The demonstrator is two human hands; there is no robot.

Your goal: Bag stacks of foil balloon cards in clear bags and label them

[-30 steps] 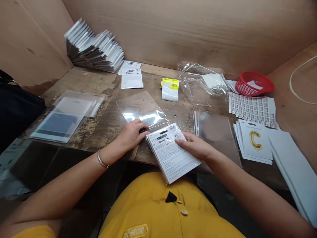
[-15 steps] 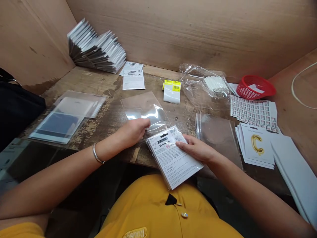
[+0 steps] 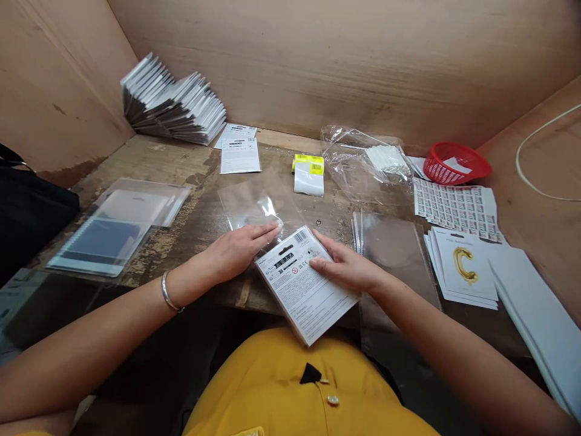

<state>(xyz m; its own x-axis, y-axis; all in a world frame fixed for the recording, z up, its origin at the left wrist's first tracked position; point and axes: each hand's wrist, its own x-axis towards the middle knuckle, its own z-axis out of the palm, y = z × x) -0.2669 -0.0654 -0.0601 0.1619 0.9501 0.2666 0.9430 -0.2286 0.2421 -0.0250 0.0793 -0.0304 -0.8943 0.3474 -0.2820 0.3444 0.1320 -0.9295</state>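
Card packet [image 3: 308, 297], grasped by the right hand [image 3: 342, 265] over the table's [image 3: 203, 203] near edge, looks mid-closing; the left hand [image 3: 238, 247] stretches over clear plastic [image 3: 269, 207], grip impossible to tell. Next apparently calls for pressing flat.

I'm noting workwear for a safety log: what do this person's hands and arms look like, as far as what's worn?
The left hand and right hand are ungloved. A slim, silver-coloured bangle circles the left wrist; nothing shows on the right. Both forearms are uncovered, with a sliver of yellow sleeve at the lower left edge.
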